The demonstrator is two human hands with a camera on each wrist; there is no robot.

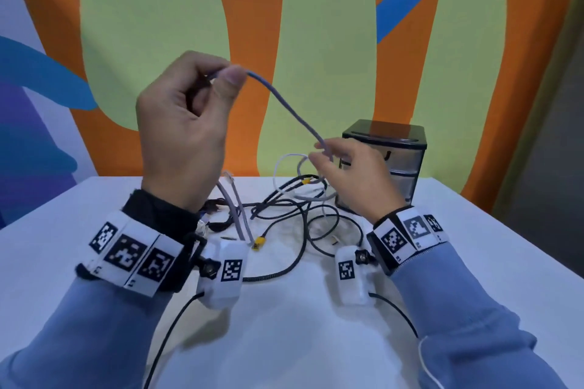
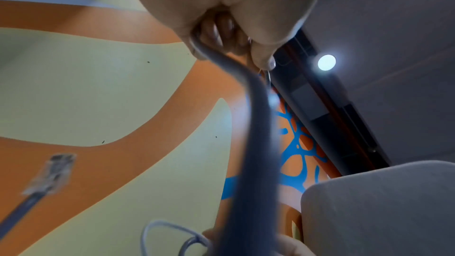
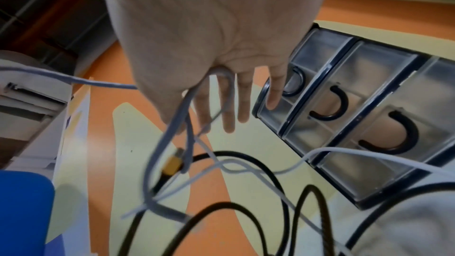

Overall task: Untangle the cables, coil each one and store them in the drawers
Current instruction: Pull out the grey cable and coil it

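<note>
1. The left hand (image 1: 183, 129) is raised high, thumb and forefinger pinching the cable (image 1: 284, 104).
2. The right hand (image 1: 357, 180), lower and near the drawers (image 1: 407, 167), pinches it too, other fingers (image 3: 243, 100) spread.
3. The cable trails into the tangle (image 1: 284, 215) on the table (image 1: 316, 341).

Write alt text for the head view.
The raised left hand pinches a grey cable that slopes down to the right hand, which holds it above a tangle of black and white cables on a white table; a drawer unit stands behind.

Even indoor light, soft shadows on table (image 1: 300, 357), ceiling lamp (image 2: 326, 62) glaring, near cable (image 2: 256, 153) blurred, edges bent
</note>
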